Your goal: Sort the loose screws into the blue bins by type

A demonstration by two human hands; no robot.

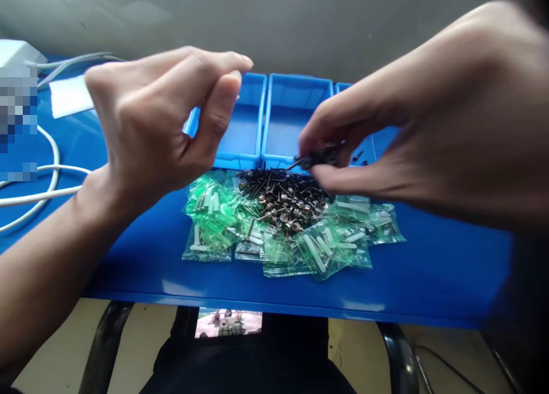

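My left hand [158,108] is raised over the left blue bin, thumb and forefinger closed together. Whatever may be between those fingertips is too small to make out. Above the right side of the pile, my right hand [369,131] has its fingers closed around several black screws [315,158], one pointing out to the left. Below lies a heap of loose screws, black ones [274,181] at the back and shiny metal ones [285,211] in front. Green-tinted clear packets [319,248] with white wall plugs and screws surround the heap's front and sides.
Blue plastic bins [262,125] stand in a row behind the heap, against a grey wall [291,28]. White cables [55,154] and a white card [71,96] lie on the blue table [429,268] at left. A lit screen [229,323] shows below the table's front edge.
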